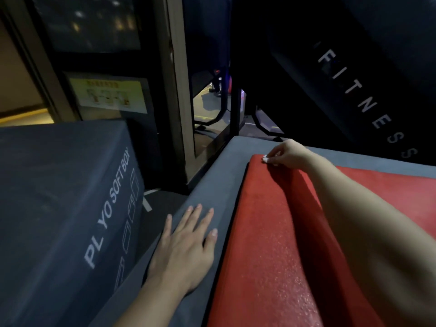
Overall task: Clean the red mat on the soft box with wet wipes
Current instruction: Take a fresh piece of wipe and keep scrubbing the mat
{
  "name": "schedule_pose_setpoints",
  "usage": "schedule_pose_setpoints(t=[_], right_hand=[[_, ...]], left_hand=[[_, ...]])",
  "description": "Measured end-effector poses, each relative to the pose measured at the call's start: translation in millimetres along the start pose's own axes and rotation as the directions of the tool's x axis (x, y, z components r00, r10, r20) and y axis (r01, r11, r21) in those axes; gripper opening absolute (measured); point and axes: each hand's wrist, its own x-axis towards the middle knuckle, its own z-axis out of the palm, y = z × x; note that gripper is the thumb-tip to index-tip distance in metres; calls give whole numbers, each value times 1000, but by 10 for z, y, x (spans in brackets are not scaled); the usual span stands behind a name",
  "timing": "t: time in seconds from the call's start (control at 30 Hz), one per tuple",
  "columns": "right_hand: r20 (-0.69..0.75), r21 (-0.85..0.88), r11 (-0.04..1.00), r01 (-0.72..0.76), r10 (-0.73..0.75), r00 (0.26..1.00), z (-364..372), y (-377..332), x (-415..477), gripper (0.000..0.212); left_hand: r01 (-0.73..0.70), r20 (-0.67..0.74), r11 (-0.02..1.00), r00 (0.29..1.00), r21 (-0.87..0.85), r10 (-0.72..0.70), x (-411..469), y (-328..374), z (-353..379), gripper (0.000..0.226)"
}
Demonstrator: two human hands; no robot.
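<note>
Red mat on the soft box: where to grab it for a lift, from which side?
Probably the long left edge of the red mat, approached from the left: it lies flat with that edge exposed beside a bare strip of soft box, where the left hand rests open. The right hand pinches the wipe at the far corner, so grip nearer.

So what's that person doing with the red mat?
A person is wiping the red mat that lies on a grey soft box. Their right hand pinches a small white wet wipe at the mat's far corner. Their left hand rests flat on the box top beside the mat. A second soft box stands to the left.
</note>
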Motion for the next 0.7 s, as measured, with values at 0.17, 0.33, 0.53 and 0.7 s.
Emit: schedule_pose_setpoints(t=[0.17,0.33,0.53,0.7], right_hand=[[-172,-65,998,11,-22,985,156,-33,92,10],[-193,43,999,25,-16,981,292,-45,-35,11],[175,62,978,198,-206,963,25,-181,-702,12],[-185,12,991,132,-128,974,285,-188,-757,21]], left_hand=[[-9,-4,1000,1000,-5,9,-10,-9,7,68],[-11,-18,1000,1000,-28,10,-23,1,-2,55],[-12,-16,1000,1000,-22,12,-25,-7,16,55],[-4,5,1000,1000,-29,4,-26,-1,-8,55]])
